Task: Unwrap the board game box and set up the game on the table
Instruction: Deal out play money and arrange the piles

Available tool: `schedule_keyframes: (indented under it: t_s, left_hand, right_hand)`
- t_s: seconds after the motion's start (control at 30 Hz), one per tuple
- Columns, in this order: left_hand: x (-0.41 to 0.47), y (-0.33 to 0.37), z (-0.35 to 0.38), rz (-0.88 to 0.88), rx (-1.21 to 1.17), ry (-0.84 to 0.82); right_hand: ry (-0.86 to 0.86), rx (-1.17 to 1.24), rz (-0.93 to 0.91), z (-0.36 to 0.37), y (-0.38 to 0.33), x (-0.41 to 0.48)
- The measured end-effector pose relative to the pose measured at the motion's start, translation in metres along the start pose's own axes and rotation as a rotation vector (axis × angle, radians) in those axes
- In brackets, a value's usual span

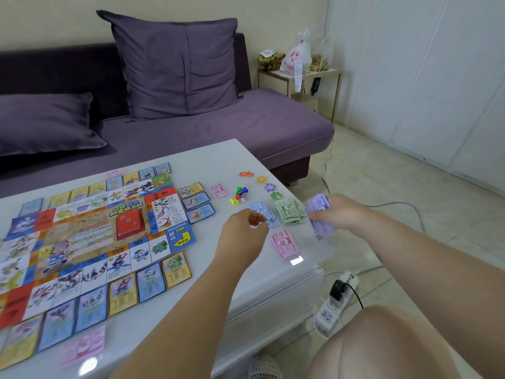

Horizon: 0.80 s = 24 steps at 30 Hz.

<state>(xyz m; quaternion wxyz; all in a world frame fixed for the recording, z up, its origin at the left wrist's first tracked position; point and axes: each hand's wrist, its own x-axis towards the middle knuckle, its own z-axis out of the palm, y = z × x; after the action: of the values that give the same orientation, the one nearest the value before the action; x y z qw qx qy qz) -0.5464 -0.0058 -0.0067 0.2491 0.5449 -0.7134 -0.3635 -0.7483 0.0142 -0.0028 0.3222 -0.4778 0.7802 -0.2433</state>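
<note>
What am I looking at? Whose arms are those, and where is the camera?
There is no machine here. The camera sits on a person's head and looks down, so you see that person's own two arms.

On the white table lies a colourful game board. It has cards set around it and a red card pile in the middle. Beside the board are small pawns, dice, and piles of green notes, blue notes and pink notes.

The right hand grips a bundle of purple notes. The left hand hovers over the blue notes with curled fingers. I cannot tell if it pinches one. Behind the table is a purple sofa.
</note>
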Motion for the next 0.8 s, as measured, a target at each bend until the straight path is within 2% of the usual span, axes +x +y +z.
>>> schedule_keyframes:
  t_s: [0.07,0.13,0.23,0.3,0.33,0.43,0.5,0.57,0.67,0.8]
  left_hand:
    - [-0.007,0.003,-0.005,-0.037,-0.201,0.005]
    - [-0.017,0.007,-0.009,-0.122,-0.501,-0.057]
    - [-0.038,0.009,-0.019,-0.260,-1.127,-0.252]
    - [-0.053,0.007,-0.025,-0.327,-1.390,-0.273]
    - [-0.060,0.003,-0.029,-0.349,-1.444,-0.250]
    - [-0.076,-0.011,-0.047,-0.411,-1.525,-0.201]
    - [-0.086,-0.022,-0.063,-0.435,-1.545,-0.201]
    - [-0.097,-0.033,-0.077,-0.463,-1.548,-0.172]
    - [-0.112,-0.048,-0.098,-0.478,-1.571,-0.131]
    - [-0.129,-0.070,-0.131,-0.481,-1.543,-0.074]
  right_hand:
    - [-0.105,0.214,-0.095,0.004,-0.023,-0.017]
    - [-0.182,0.384,-0.145,0.016,-0.048,-0.039]
    - [-0.297,0.519,-0.170,0.043,-0.076,-0.067]
    - [-0.323,0.512,-0.170,0.063,-0.090,-0.084]
    - [-0.307,0.414,-0.204,0.073,-0.095,-0.090]
    - [-0.199,-0.082,-0.343,0.100,-0.107,-0.103]
    - [-0.043,-0.393,-0.434,0.112,-0.117,-0.115]
    - [0.075,-0.565,-0.574,0.121,-0.125,-0.123]
    - [0.008,-0.621,-0.689,0.129,-0.140,-0.131]
    - [-0.304,-0.332,-0.803,0.134,-0.164,-0.148]
